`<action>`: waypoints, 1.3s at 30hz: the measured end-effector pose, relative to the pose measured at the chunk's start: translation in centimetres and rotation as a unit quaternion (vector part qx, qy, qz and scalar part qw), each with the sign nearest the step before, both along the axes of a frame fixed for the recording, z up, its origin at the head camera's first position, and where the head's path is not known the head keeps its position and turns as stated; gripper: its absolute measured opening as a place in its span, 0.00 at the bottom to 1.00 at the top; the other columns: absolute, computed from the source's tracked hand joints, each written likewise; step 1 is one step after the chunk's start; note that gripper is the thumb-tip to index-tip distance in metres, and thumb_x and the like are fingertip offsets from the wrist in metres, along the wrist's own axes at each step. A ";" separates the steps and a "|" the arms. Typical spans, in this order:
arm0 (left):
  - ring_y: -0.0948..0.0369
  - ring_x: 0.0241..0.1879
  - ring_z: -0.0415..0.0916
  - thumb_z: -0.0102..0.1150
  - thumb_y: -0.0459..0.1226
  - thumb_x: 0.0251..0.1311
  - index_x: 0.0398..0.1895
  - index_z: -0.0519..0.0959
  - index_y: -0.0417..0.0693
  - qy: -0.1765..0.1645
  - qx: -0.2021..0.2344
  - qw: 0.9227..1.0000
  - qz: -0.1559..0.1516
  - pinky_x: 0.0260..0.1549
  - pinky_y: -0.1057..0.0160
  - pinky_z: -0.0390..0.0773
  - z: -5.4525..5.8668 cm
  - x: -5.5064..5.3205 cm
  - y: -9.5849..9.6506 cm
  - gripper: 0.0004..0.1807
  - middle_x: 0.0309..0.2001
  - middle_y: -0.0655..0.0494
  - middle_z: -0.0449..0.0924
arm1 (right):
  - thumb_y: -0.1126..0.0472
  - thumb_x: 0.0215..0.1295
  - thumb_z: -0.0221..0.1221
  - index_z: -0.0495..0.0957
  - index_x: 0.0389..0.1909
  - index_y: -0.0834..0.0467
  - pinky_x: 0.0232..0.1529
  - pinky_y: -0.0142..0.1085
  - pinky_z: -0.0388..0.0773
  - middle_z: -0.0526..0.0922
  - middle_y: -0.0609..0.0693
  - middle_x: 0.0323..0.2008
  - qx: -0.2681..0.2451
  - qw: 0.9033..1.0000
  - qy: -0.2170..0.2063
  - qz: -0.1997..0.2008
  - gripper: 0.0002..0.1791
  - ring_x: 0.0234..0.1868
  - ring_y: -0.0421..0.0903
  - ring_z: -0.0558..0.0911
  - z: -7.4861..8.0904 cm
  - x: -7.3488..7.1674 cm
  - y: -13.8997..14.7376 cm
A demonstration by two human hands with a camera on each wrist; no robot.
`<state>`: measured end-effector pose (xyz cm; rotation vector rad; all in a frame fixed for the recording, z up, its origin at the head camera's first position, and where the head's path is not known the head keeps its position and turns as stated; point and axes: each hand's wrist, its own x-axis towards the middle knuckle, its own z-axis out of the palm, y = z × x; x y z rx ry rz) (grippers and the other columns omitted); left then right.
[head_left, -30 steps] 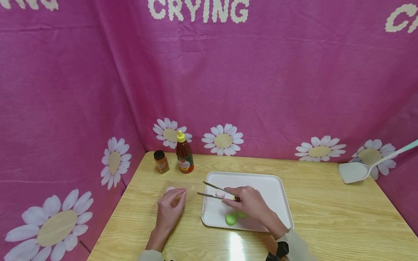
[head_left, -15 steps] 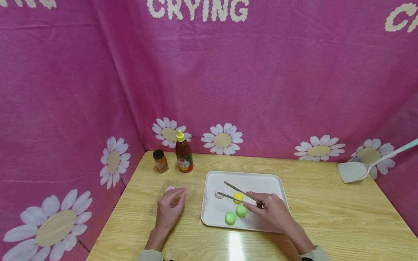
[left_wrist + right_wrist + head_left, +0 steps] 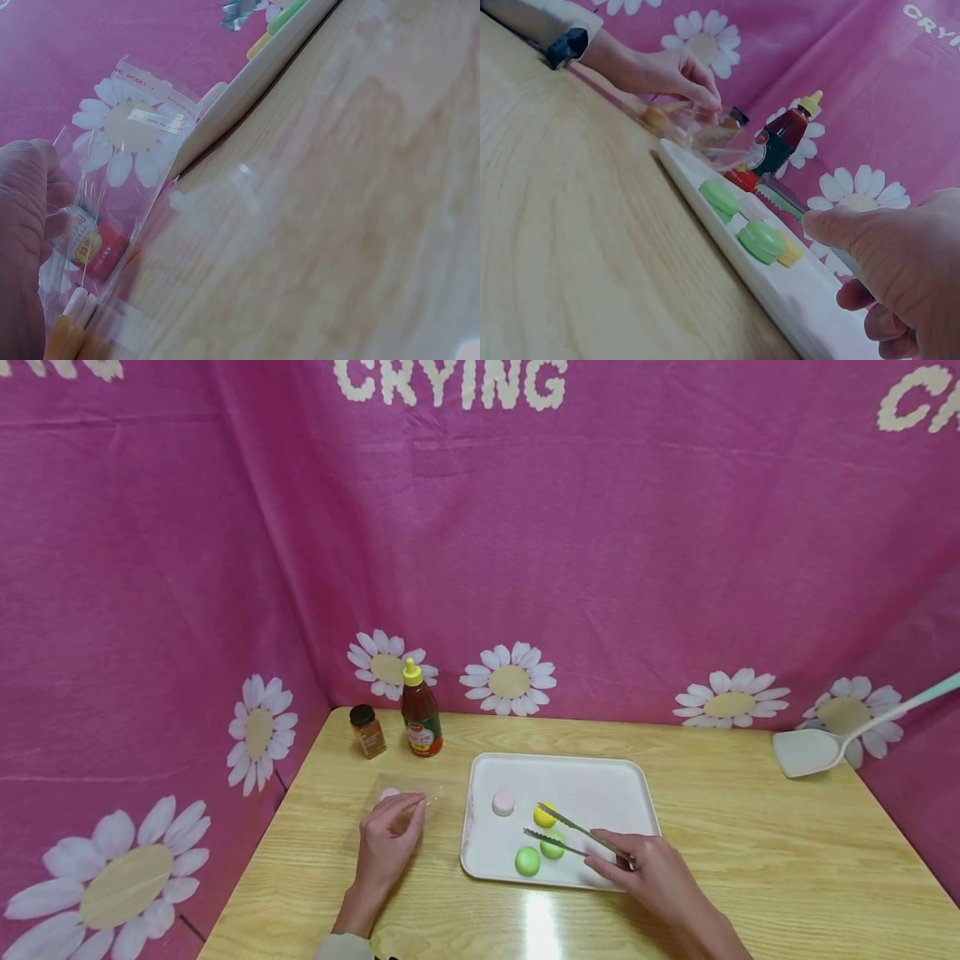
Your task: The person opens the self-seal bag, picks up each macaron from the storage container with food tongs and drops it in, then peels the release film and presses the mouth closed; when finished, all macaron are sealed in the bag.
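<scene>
My left hand (image 3: 388,837) pinches the edge of a clear plastic bag (image 3: 154,90) between thumb and fingertips, holding its mouth upright. Inside the bag show a pink macaron (image 3: 388,793) and an orange one (image 3: 60,339). With my right hand (image 3: 657,870) I hold metal tongs (image 3: 577,828), their serrated tips apart. The tips overlap a yellow macaron (image 3: 546,814) and a green macaron (image 3: 552,846) in the head view, with nothing gripped. A second green macaron (image 3: 527,861) and a pale pink macaron (image 3: 503,802) lie on the white tray (image 3: 600,777).
Behind the bag stand a spice jar (image 3: 368,732) with a black lid and a red sauce bottle (image 3: 422,714) with a yellow cap. A white spatula (image 3: 810,753) is at the far right. Pink flowered cloth (image 3: 615,568) hangs along the table's back and sides.
My right hand has drawn the tongs rightward and toward me, from around the pale pink macaron to over the yellow and green ones. My left hand stays on the bag.
</scene>
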<state>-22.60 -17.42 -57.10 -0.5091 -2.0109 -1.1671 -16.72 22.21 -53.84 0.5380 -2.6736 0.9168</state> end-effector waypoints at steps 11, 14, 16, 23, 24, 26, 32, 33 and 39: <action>0.50 0.41 0.88 0.72 0.25 0.58 0.42 0.90 0.38 -0.018 0.002 1.000 0.002 0.52 0.79 0.76 0.0 0.2 0.0 0.09 0.40 0.49 0.91 | 0.44 0.62 0.73 0.90 0.51 0.50 0.24 0.29 0.63 0.65 0.28 0.17 0.022 0.998 -0.048 -0.026 0.21 0.21 0.29 0.64 -0.6 1.1 1.1; 0.50 0.41 0.88 0.72 0.25 0.58 0.42 0.90 0.38 -0.021 0.004 1.000 0.003 0.52 0.79 0.76 0.0 0.3 0.0 0.09 0.40 0.49 0.91 | 0.44 0.62 0.73 0.90 0.52 0.50 0.22 0.28 0.62 0.64 0.28 0.16 0.021 0.998 -0.054 -0.026 0.21 0.20 0.29 0.63 -0.8 1.1 1.2; 0.51 0.41 0.88 0.72 0.25 0.58 0.42 0.90 0.39 -0.024 0.004 1.000 0.004 0.52 0.79 0.75 0.0 0.3 0.0 0.09 0.40 0.49 0.91 | 0.44 0.62 0.73 0.90 0.52 0.50 0.22 0.28 0.61 0.64 0.28 0.16 0.023 0.998 -0.052 -0.026 0.21 0.20 0.29 0.62 -0.9 1.1 1.2; 0.51 0.42 0.88 0.72 0.26 0.58 0.42 0.90 0.39 -0.027 0.005 1.000 0.004 0.52 0.79 0.75 0.0 0.3 0.0 0.09 0.40 0.50 0.91 | 0.41 0.63 0.71 0.90 0.53 0.49 0.22 0.28 0.58 0.61 0.30 0.16 0.045 0.994 -0.098 -0.033 0.23 0.19 0.30 0.60 -0.5 1.1 1.6; 0.51 0.42 0.88 0.72 0.26 0.59 0.42 0.90 0.39 -0.029 0.006 1.000 0.004 0.52 0.79 0.75 0.0 0.3 0.0 0.08 0.41 0.50 0.91 | 0.40 0.64 0.70 0.90 0.54 0.48 0.22 0.28 0.58 0.61 0.31 0.16 0.048 0.993 -0.106 -0.032 0.23 0.20 0.31 0.60 -0.4 1.1 1.6; 0.51 0.42 0.88 0.72 0.26 0.59 0.42 0.90 0.39 -0.029 0.005 1.000 0.003 0.52 0.79 0.75 0.1 0.3 0.1 0.08 0.40 0.50 0.91 | 0.39 0.65 0.68 0.89 0.54 0.49 0.22 0.28 0.59 0.62 0.31 0.16 0.053 0.992 -0.113 -0.027 0.24 0.20 0.31 0.60 -0.3 1.1 1.7; 0.51 0.41 0.88 0.72 0.26 0.59 0.42 0.90 0.38 -0.030 0.003 1.000 0.005 0.52 0.79 0.75 0.1 0.3 0.1 0.08 0.40 0.49 0.91 | 0.40 0.67 0.68 0.89 0.54 0.52 0.22 0.27 0.59 0.67 0.30 0.16 0.045 0.993 -0.110 -0.011 0.24 0.20 0.30 0.60 -0.6 1.2 1.9; 0.51 0.41 0.88 0.72 0.26 0.59 0.42 0.90 0.38 -0.030 0.003 1.000 0.005 0.52 0.79 0.75 0.1 0.3 0.1 0.08 0.40 0.49 0.91 | 0.41 0.67 0.68 0.89 0.54 0.52 0.22 0.27 0.59 0.73 0.31 0.17 0.042 0.993 -0.107 -0.009 0.23 0.20 0.29 0.61 -0.7 1.2 1.9; 0.51 0.41 0.88 0.72 0.26 0.59 0.41 0.90 0.38 -0.028 0.002 1.000 0.002 0.51 0.79 0.75 0.1 0.3 0.1 0.08 0.40 0.49 0.91 | 0.43 0.66 0.69 0.90 0.52 0.53 0.24 0.27 0.64 0.92 0.44 0.41 0.035 0.996 -0.085 -0.007 0.22 0.24 0.29 0.67 -1.2 1.2 2.0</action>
